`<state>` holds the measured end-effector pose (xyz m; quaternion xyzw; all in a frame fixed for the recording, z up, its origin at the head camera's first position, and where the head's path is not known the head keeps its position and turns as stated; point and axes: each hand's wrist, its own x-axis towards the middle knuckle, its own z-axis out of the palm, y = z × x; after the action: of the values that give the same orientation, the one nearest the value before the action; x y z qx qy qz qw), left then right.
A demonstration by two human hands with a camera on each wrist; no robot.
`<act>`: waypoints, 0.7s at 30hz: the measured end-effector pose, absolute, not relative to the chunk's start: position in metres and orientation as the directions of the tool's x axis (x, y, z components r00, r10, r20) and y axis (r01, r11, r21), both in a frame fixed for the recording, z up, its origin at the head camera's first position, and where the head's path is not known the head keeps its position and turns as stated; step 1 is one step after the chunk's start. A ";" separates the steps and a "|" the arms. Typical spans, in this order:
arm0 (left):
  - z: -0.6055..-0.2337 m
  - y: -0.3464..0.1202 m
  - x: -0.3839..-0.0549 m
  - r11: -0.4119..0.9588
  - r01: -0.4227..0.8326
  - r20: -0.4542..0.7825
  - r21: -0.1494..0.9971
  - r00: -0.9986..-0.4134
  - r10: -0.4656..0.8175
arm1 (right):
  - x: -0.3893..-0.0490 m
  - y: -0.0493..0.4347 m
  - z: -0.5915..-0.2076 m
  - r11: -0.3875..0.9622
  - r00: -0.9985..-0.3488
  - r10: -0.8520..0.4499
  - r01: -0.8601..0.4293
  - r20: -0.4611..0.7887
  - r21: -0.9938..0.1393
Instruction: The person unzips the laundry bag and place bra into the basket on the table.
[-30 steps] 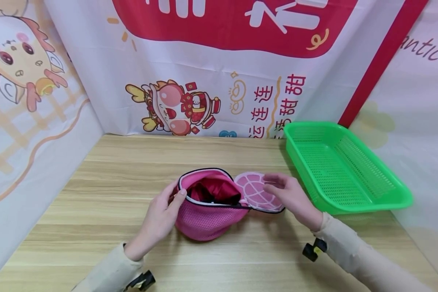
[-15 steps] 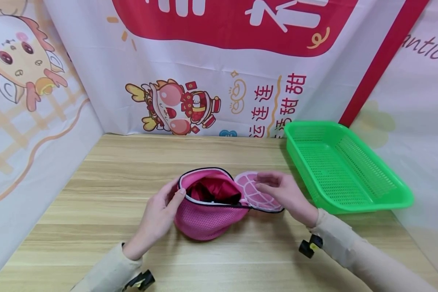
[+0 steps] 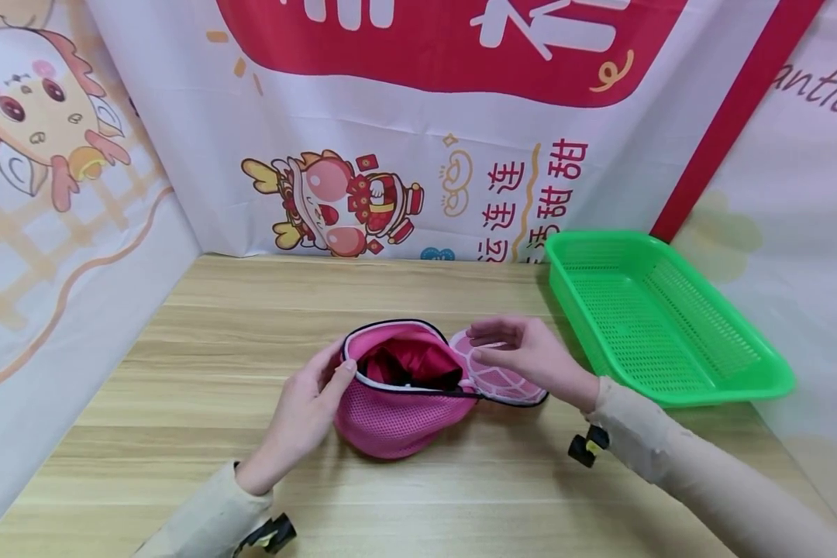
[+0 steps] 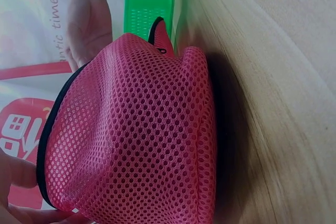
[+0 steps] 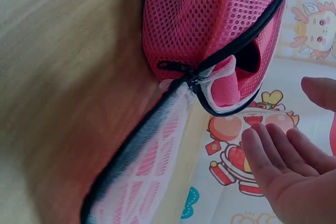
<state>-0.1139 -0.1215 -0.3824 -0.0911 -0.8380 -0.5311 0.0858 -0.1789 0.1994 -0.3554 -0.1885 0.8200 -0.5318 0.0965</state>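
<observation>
A pink mesh laundry bag with a dark zipper edge stands on the wooden table, its mouth facing up. Dark red fabric shows inside it. My left hand grips the bag's left rim, thumb over the edge and fingers behind. To the right lies the folded-back lid, pink mesh with a white web pattern. Above that lid hovers my right hand, fingers extended and holding nothing; the right wrist view shows its palm apart from the bag. A zipper pull hangs at the lid's hinge.
A green perforated plastic basket stands at the back right, beside the right forearm. Printed cloth hangs behind the table, with more along both sides.
My right hand has moved left over the lid, towards the bag's mouth. The left hand keeps its grip on the rim and the bag stays in place.
</observation>
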 end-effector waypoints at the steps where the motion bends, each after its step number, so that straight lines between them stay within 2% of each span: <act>1: -0.382 -0.121 -0.114 0.421 0.242 0.239 0.874 -0.969 0.061 | -0.180 0.198 -0.354 0.367 -0.907 -0.419 -0.208 0.038 -0.907; 12: -0.382 -0.122 -0.114 0.448 0.232 0.230 0.863 -0.971 0.060 | -0.189 0.184 -0.343 0.430 -0.871 -0.490 -0.271 0.029 -0.861; 21: -0.382 -0.122 -0.114 0.444 0.236 0.222 0.865 -0.971 0.085 | -0.199 0.174 -0.332 0.456 -0.855 -0.517 -0.238 -0.038 -0.858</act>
<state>-0.1141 -0.1221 -0.3817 -0.0949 -0.8464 -0.5189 0.0729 -0.1985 0.1737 -0.3323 -0.2245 0.8403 -0.4707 0.1483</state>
